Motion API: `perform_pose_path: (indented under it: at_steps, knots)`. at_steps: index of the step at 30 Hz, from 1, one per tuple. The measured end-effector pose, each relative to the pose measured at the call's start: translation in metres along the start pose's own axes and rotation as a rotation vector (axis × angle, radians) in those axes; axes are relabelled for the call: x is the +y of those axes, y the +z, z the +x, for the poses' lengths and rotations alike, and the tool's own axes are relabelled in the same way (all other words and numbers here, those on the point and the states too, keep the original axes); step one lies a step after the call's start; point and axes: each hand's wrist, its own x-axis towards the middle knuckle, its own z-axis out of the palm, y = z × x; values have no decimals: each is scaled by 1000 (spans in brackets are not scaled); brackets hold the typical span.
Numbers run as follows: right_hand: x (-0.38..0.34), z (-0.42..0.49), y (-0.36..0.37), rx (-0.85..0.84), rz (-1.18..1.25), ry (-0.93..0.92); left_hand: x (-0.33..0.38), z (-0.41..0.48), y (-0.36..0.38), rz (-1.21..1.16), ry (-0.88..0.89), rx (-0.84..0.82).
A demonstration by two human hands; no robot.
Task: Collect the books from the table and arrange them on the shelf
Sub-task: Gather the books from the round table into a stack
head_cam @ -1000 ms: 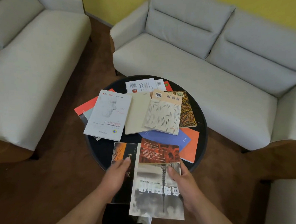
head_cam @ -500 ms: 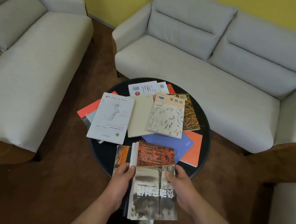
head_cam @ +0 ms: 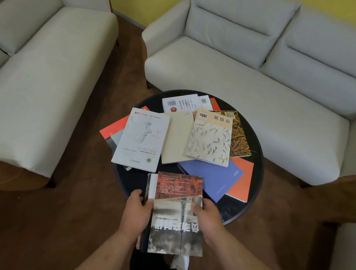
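Both hands hold a small stack of books (head_cam: 176, 214) over the near edge of the round table (head_cam: 257, 144): the left hand (head_cam: 136, 212) has its grip closed on the stack's left edge, the right hand (head_cam: 206, 218) on its right edge. More books lie scattered across the table, a white book (head_cam: 141, 139) toward the left edge, a blue book (head_cam: 212, 176) near the right.

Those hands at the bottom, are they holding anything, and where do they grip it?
Yes: a small stack of books, red and grey cover on top. The left hand clasps its left long edge, the right hand its right long edge, about midway along.
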Motion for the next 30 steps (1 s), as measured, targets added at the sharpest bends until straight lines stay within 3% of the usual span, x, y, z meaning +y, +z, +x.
perform_pose_path:
  at_steps: [3,14,18,22,26,30]
  knots:
    - [0,5,1,5,41,76,1,1,-3,-159,-16,-42]
    - [1,8,1,-10,94,142,-13,9,-3,35,70,-56]
    - [4,5,9,-32,101,111,-9,12,-11,-121,50,-120]
    - [-2,4,12,-69,68,68,-5,13,-7,-304,-98,-185]
    - [-6,5,18,-110,15,82,-34,28,9,-181,-81,-235]
    - [-8,-1,17,-93,-36,39,-1,3,4,-138,-43,-235]
